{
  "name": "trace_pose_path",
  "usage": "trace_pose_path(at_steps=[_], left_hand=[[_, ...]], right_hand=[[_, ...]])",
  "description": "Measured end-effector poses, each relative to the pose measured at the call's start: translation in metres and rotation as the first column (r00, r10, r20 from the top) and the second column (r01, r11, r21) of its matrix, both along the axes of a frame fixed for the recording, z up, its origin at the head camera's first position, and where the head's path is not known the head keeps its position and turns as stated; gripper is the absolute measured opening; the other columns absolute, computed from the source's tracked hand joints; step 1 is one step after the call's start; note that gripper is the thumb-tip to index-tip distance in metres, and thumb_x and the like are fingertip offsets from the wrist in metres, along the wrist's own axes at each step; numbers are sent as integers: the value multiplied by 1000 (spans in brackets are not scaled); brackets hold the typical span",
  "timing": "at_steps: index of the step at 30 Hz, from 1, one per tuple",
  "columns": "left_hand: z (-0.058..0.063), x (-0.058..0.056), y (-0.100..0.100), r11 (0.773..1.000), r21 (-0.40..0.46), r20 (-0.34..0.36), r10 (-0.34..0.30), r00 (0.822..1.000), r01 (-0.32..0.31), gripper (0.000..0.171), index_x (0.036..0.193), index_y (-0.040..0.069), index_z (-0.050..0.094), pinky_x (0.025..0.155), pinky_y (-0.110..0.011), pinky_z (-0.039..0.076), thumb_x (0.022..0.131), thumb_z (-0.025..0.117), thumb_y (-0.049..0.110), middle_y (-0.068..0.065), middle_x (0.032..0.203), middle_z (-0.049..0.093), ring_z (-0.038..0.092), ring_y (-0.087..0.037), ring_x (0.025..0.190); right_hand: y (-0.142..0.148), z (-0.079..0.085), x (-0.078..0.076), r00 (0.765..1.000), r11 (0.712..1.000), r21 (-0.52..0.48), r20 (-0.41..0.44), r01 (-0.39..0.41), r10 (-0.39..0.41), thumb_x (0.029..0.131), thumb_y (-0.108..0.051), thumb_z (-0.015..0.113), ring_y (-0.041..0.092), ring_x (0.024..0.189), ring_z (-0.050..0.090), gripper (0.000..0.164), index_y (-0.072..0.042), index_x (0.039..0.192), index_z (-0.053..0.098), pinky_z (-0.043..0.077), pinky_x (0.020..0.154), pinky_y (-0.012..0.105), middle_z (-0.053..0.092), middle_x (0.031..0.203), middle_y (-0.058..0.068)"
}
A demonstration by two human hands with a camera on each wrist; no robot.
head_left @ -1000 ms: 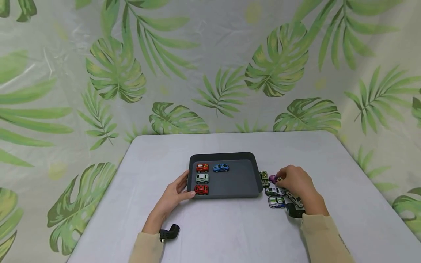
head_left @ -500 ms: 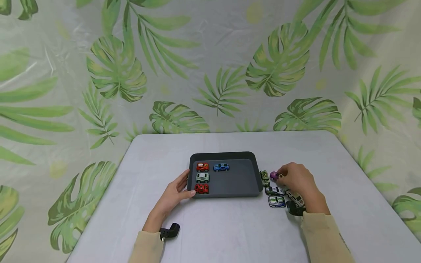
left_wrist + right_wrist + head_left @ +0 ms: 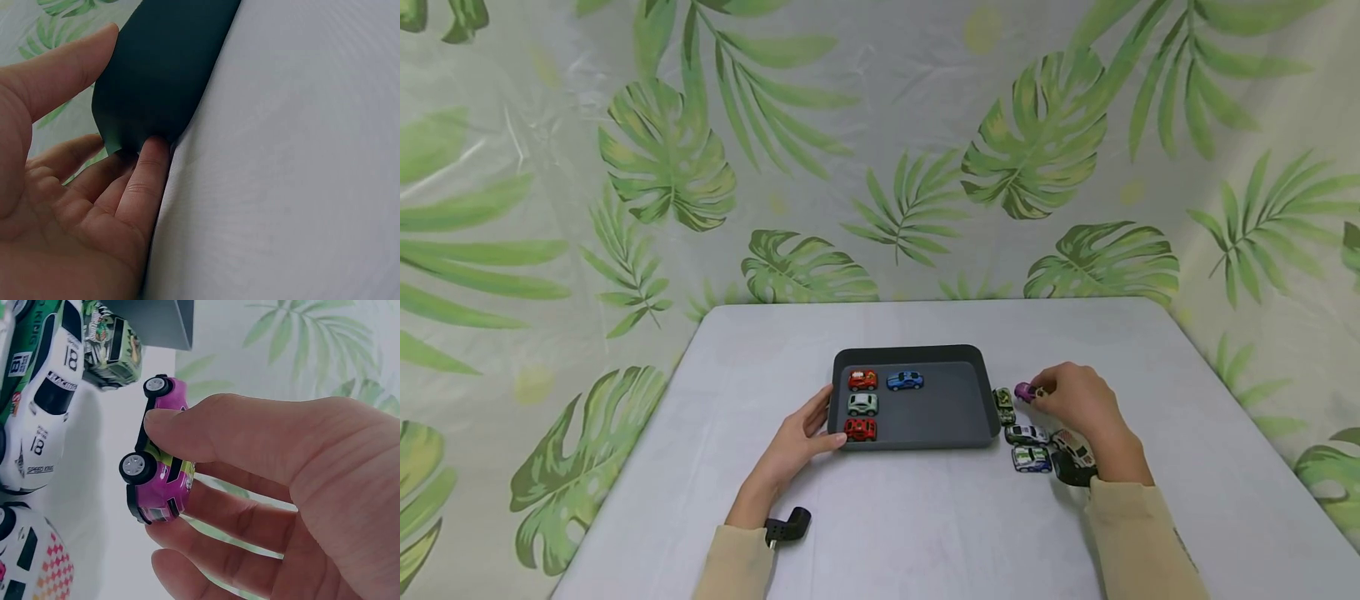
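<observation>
A purple toy car with a yellow-green stripe is pinched between the thumb and fingers of my right hand, tilted onto its side in the right wrist view. My left hand grips the left front corner of a dark grey tray, thumb at the rim and fingers against its outer wall. Inside the tray, a red car, a pale green car and another red car form a left column. A blue car sits to the right of the rear red one.
Right of the tray lie a camouflage-green car, a white-and-black car, a white car with green and blue and a white checkered car, partly behind the right wrist. The white table meets a leaf-patterned curtain.
My right hand has moved slightly away from me with the purple car in its fingers. The left hand and the tray stay in place.
</observation>
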State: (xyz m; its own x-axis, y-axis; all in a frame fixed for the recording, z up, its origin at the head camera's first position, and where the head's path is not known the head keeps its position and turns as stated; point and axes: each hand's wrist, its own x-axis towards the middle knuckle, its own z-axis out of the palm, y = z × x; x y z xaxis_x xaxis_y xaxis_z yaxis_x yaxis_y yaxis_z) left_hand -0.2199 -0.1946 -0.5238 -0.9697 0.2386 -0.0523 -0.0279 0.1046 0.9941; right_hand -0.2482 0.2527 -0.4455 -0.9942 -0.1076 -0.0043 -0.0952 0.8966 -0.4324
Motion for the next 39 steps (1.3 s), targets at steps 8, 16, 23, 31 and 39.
trace_pose_path(at_steps=[8, 16, 23, 31, 39], left_hand=[[2, 0, 1, 1000, 18, 6, 0, 1000, -1, 92, 159, 25, 32, 118, -36, 29, 84, 83, 8, 2, 162, 28, 26, -19, 149], [2, 0, 0, 999, 29, -5, -18, 1000, 18, 91, 159, 24, 31, 117, -34, 30, 85, 82, 8, 0, 163, 27, 25, -20, 149], [2, 0, 0, 999, 25, -4, -21, 1000, 22, 91, 159, 24, 31, 117, -33, 29, 85, 81, 8, -1, 164, 27, 25, -20, 149], [2, -1, -1, 999, 35, -7, -32, 999, 32, 92, 159, 23, 31, 118, -36, 28, 84, 83, 12, 1, 163, 27, 25, -20, 149], [-2, -3, -3, 999, 31, -14, -31, 999, 32, 91, 159, 23, 31, 118, -39, 28, 85, 83, 11, 0, 163, 27, 25, -20, 150]], right_hand=[[-3, 6, -3, 1000, 1000, -7, -22, -18, 17, 84, -19, 77, 25, 81, 63, 31, -6, 112, 77, 52, 60, 40, 71, 94, 9], [-12, 13, -7, 997, 999, -5, -60, -38, 38, 83, -19, 75, 26, 81, 63, 31, -8, 111, 78, 50, 58, 39, 71, 93, 7], [-25, 18, -12, 998, 998, -17, -43, -56, 55, 85, -19, 75, 27, 83, 64, 31, -7, 113, 77, 52, 60, 41, 72, 96, 9], [-42, 19, -18, 997, 997, -30, -37, -69, 68, 87, -19, 75, 24, 79, 63, 29, -8, 114, 77, 52, 58, 38, 72, 96, 8], [-68, 20, -22, 995, 995, -29, -43, -93, 91, 86, -18, 76, 21, 76, 62, 26, -9, 110, 78, 51, 57, 36, 71, 94, 7]])
